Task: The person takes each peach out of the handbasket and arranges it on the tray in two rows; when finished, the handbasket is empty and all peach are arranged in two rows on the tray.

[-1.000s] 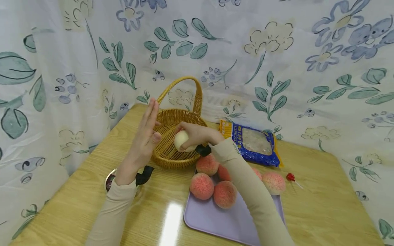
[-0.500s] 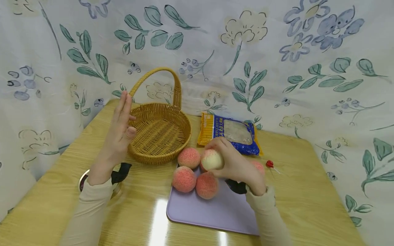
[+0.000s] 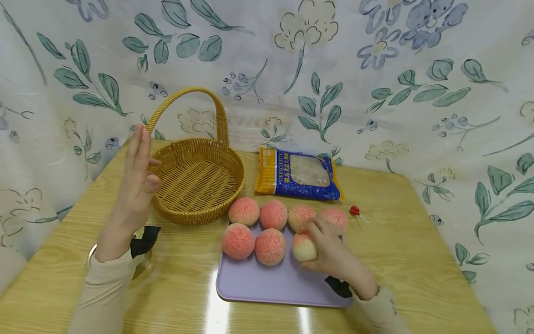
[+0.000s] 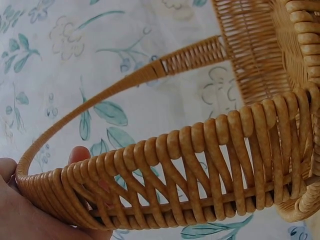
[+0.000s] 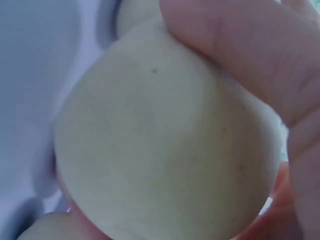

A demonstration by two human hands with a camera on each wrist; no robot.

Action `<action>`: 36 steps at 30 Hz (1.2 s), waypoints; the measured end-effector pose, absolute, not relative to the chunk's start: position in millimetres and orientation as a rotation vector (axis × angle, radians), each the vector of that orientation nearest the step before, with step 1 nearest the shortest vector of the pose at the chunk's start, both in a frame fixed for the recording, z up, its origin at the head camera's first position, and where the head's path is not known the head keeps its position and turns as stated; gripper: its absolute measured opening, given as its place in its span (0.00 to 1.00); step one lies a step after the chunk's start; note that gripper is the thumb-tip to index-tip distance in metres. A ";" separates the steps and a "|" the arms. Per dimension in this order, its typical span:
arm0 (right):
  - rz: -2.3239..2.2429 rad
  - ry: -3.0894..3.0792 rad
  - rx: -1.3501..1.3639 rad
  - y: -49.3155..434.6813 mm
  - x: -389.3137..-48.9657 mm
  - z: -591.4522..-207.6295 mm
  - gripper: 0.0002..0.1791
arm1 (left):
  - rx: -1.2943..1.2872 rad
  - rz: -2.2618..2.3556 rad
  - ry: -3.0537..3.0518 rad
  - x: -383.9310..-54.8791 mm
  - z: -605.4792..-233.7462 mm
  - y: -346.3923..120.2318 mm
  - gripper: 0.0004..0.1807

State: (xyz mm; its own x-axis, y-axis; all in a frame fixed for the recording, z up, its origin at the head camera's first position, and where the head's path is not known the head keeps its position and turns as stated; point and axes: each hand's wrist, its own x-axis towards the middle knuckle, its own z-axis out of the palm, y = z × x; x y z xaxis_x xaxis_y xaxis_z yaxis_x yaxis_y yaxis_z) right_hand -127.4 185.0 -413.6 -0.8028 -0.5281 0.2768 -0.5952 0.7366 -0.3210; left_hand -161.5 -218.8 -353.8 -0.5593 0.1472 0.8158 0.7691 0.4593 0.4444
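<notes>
My right hand [image 3: 333, 250] grips a round peach [image 3: 303, 247] with a pale cream side and a pink speckled top, low over the lilac tray [image 3: 288, 290]. In the right wrist view the cream side of this peach [image 5: 165, 135] fills the picture, my thumb [image 5: 235, 45] lying along it. Several other pink peaches [image 3: 270, 247] sit on the tray in two rows. Upright at the left of the wicker basket [image 3: 196, 215], my left hand [image 3: 131, 190] has straight fingers alongside the handle. The left wrist view shows the woven handle [image 4: 200, 140] partly covering this hand.
A blue and yellow pasta bag [image 3: 300, 174] lies behind the tray. A red lollipop [image 3: 354, 210] rests at the tray's back right. Behind my left wrist stands a round glass jar [image 3: 142, 266], partly hidden. A flowered curtain [image 3: 267, 69] hangs behind the table.
My right hand has carried the peach out of the basket, rightward and down over the tray. My left hand stays beside the handle. The head view has swung to the right.
</notes>
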 end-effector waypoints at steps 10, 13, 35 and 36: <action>0.527 -2.774 0.800 174.8 -126.9 -429.0 0.40 | -0.765 -1.120 -1.972 -160.6 -350.9 -215.5 0.47; 0.547 -2.786 0.784 173.1 -125.1 -431.7 0.39 | -0.763 -1.118 -1.974 -160.0 -350.6 -215.4 0.48; 0.483 -2.729 0.941 168.3 -132.0 -432.3 0.43 | -0.637 -0.902 -2.057 -146.4 -354.9 -221.8 0.47; 0.492 -2.709 0.941 170.0 -131.0 -430.2 0.42 | -0.597 -0.823 -2.084 -141.5 -352.9 -218.9 0.46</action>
